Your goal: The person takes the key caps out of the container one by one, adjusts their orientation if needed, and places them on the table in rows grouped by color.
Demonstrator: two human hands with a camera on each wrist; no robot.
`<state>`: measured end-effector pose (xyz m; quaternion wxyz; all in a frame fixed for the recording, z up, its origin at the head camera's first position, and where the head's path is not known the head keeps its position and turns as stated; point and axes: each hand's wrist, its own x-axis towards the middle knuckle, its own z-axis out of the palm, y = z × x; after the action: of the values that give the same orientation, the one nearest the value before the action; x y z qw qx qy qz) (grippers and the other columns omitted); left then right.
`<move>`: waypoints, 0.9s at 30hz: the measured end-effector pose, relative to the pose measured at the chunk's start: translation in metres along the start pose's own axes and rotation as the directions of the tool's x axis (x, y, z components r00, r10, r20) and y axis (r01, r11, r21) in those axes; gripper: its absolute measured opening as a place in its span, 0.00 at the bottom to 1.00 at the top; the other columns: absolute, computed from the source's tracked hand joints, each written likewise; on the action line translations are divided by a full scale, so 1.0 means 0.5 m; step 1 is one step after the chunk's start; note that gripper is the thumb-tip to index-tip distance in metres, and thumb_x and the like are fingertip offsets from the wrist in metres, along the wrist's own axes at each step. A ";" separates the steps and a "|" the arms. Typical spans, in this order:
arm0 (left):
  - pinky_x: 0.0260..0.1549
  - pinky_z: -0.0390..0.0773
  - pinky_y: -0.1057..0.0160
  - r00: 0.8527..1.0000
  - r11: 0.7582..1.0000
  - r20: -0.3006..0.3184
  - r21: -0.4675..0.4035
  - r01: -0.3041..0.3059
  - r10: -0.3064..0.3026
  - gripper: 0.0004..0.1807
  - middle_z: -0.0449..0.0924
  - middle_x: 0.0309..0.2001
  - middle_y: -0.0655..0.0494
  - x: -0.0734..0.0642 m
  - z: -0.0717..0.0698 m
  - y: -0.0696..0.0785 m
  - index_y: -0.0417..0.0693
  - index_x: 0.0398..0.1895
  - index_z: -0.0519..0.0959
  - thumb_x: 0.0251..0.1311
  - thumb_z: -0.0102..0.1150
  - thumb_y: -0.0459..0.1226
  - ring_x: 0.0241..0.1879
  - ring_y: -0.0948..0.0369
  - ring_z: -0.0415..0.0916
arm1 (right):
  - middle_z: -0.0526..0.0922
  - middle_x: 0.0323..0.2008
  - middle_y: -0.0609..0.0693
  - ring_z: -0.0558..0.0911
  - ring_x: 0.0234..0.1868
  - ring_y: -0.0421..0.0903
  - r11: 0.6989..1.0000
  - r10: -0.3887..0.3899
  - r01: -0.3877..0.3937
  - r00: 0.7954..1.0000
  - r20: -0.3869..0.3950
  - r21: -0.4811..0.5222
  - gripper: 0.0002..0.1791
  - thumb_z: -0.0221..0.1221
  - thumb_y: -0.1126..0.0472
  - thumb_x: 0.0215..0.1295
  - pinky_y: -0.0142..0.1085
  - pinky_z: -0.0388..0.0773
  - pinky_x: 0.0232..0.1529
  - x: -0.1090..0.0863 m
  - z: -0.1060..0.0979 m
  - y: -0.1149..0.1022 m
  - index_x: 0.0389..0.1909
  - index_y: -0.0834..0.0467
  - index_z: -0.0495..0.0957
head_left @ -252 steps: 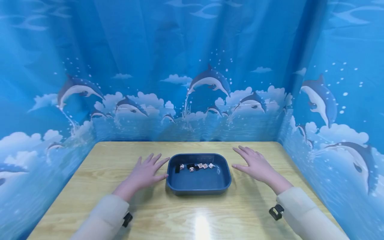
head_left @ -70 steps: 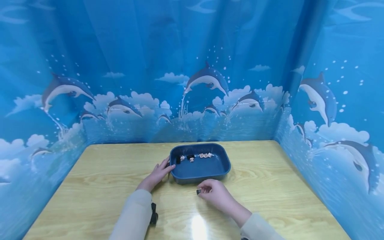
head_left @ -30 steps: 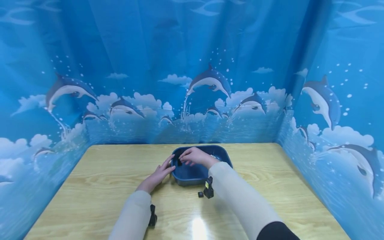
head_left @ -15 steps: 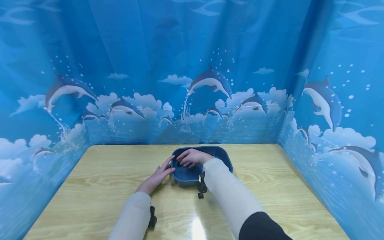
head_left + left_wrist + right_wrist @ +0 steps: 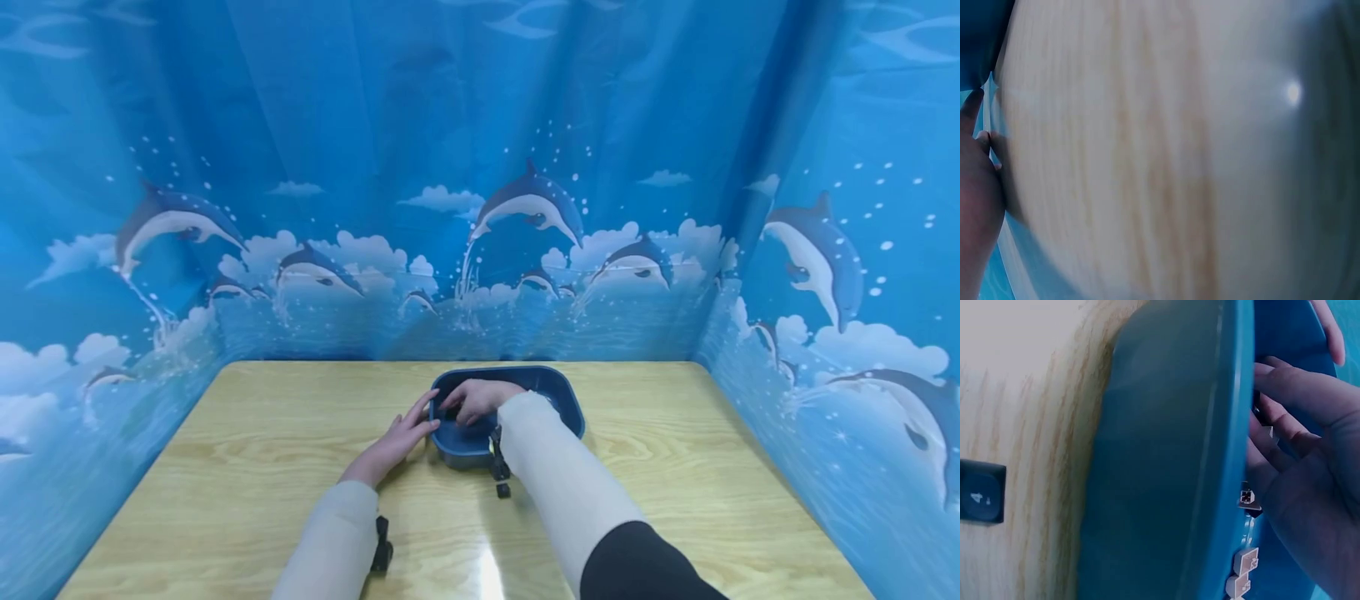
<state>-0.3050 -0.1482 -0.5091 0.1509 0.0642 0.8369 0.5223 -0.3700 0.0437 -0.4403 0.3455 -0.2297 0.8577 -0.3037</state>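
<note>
A dark blue tray (image 5: 517, 447) stands on the wooden table. My left hand (image 5: 393, 442) is at its left side, fingers extended, thumb and fingertips touching the rim. Inside the tray's left part is my right hand (image 5: 480, 400), fingers bent downward. In the right wrist view a black keycap (image 5: 1257, 399) shows between thumb and fingers; the tray wall partly hides the fingertips. Another black keycap (image 5: 982, 490), marked 4, lies on the table in front of the tray. Pale square keycaps (image 5: 1246, 560) lie in the tray, some with a cross-shaped stem visible.
The wooden table (image 5: 225, 483) runs back to a blue dolphin-print curtain (image 5: 360, 167), which also encloses both sides. A black wrist camera (image 5: 498, 457) on the right sleeve hangs over the tray's front rim, close above the loose keycap.
My right hand has put a black keycap down before the tray, then moved into the tray's left part. In the last second it shifts only slightly. My left hand came against the rim earlier.
</note>
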 end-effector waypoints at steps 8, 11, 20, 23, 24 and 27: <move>0.67 0.23 0.37 0.999 0.999 0.008 0.025 -0.034 0.034 0.34 0.57 0.73 0.43 0.000 0.001 0.008 0.65 0.78 0.50 0.72 0.46 0.50 0.73 0.38 0.23 | 0.80 0.56 0.46 0.76 0.52 0.40 0.974 0.011 -0.009 1.000 0.007 -0.228 0.24 0.65 0.63 0.59 0.34 0.74 0.53 -0.001 0.000 -0.006 0.59 0.51 0.79; 0.68 0.23 0.40 0.999 0.998 0.007 0.037 -0.047 0.047 0.33 0.58 0.72 0.42 -0.001 0.003 0.011 0.63 0.78 0.50 0.72 0.46 0.49 0.74 0.40 0.29 | 0.81 0.54 0.47 0.77 0.53 0.41 0.977 0.014 -0.014 1.000 -0.003 -0.212 0.23 0.65 0.66 0.59 0.35 0.75 0.54 -0.001 0.004 -0.007 0.57 0.53 0.80; 0.68 0.24 0.40 0.999 0.997 -0.005 0.054 -0.047 0.048 0.33 0.58 0.72 0.39 -0.004 0.005 0.009 0.60 0.78 0.50 0.73 0.46 0.47 0.74 0.38 0.33 | 0.84 0.40 0.43 0.80 0.43 0.38 0.993 -0.015 0.008 0.998 -0.059 -0.120 0.17 0.68 0.70 0.56 0.34 0.78 0.49 -0.013 -0.003 0.020 0.46 0.54 0.86; 0.67 0.24 0.38 0.999 0.998 -0.011 0.049 -0.035 0.035 0.33 0.58 0.72 0.39 -0.004 0.003 0.008 0.61 0.78 0.50 0.73 0.46 0.47 0.73 0.37 0.30 | 0.83 0.38 0.43 0.80 0.42 0.39 0.996 -0.021 0.014 0.997 -0.079 -0.091 0.14 0.69 0.70 0.55 0.34 0.79 0.48 -0.025 -0.014 0.023 0.43 0.54 0.85; 0.67 0.24 0.37 1.000 0.998 -0.011 0.048 -0.028 0.029 0.34 0.57 0.72 0.39 -0.004 0.003 0.007 0.62 0.78 0.49 0.72 0.46 0.48 0.73 0.37 0.28 | 0.83 0.38 0.43 0.80 0.42 0.39 0.996 -0.023 0.015 0.996 -0.084 -0.085 0.14 0.69 0.70 0.56 0.35 0.79 0.47 -0.029 -0.018 0.024 0.43 0.54 0.85; 0.66 0.23 0.34 1.000 0.999 -0.014 0.033 0.003 -0.002 0.34 0.55 0.73 0.39 -0.005 0.001 0.008 0.65 0.78 0.49 0.72 0.46 0.51 0.73 0.36 0.23 | 0.82 0.38 0.43 0.80 0.40 0.40 0.997 -0.016 0.008 0.994 -0.112 -0.071 0.11 0.68 0.69 0.57 0.36 0.80 0.45 -0.041 -0.028 0.027 0.40 0.54 0.85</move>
<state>-0.3025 -0.1466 -0.5054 0.1445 0.0619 0.8466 0.5086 -0.3693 0.0707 -0.4321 0.2864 -0.2295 0.8845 -0.2880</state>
